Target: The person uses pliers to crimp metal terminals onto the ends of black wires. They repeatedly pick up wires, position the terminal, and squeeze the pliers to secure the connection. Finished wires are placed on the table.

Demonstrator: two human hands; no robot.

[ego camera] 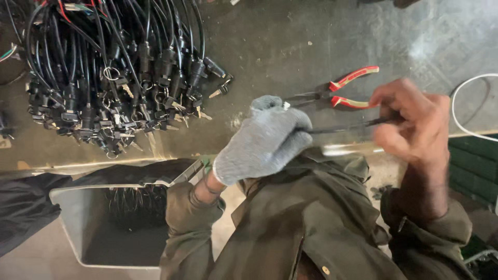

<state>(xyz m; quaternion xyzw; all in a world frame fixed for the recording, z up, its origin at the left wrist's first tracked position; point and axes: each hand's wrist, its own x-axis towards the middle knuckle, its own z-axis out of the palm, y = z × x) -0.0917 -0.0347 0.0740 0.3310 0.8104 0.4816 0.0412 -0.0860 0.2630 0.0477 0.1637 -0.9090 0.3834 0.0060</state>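
Sleeves: olive-green jacket sleeves (290, 233) fill the near edge, both forearms rising away from the camera.
Left hand: left hand in a grey knitted glove (263, 140), bent at the wrist, fingers curled into a fist; its grip is clenched on the near end of a thin black cable (342, 126).
Right hand: bare right hand (415, 122), blurred, raised just right of the glove, thumb and fingers pinched; its grip is grasping the far end of that same cable, which runs level between the two hands.
Thing held: the cable is above the person's lap, in front of the table edge.
Container: grey rectangular plastic bin (70, 218) at lower left, beside the left sleeve; inside lies a dark bundle of thin black wires (137, 205).
Table: worn grey metal table (290, 46) beyond the hands.
Pliers: red-and-yellow-handled needle-nose pliers (342, 88) lie on the table just behind the hands.
Pile: large heap of black cables with plugs, rings and keys (119, 72) at the far left of the table.
Far right: white cord loop (461, 93).
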